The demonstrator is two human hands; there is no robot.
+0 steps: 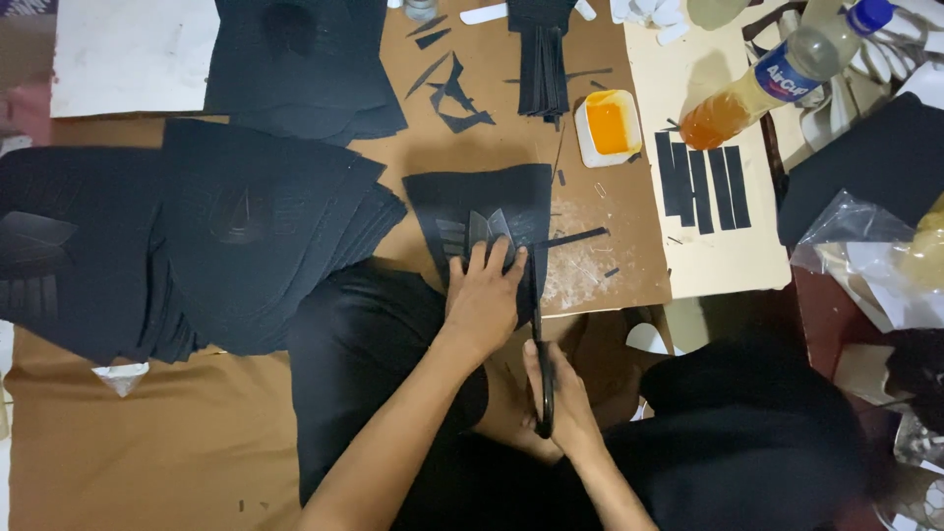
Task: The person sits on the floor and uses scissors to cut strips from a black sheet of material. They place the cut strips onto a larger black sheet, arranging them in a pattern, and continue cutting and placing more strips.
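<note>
Left hand (484, 295) presses flat, fingers spread, on a black cut piece (482, 221) lying on the brown board (610, 265). Right hand (560, 398) is clenched around black scissors (540, 364) — blades at the piece's right edge. Behind: a small white tray (607, 128) of orange glue and a capped bottle (777, 84) — part-filled with amber liquid.

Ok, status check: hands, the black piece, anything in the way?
Left hand flat on black piece. Right hand gripping scissors, blades along the piece's right edge. Loose black strip lying just past the blades.

Black fabric piece (472, 206), orange-filled white tub (607, 127)
</note>
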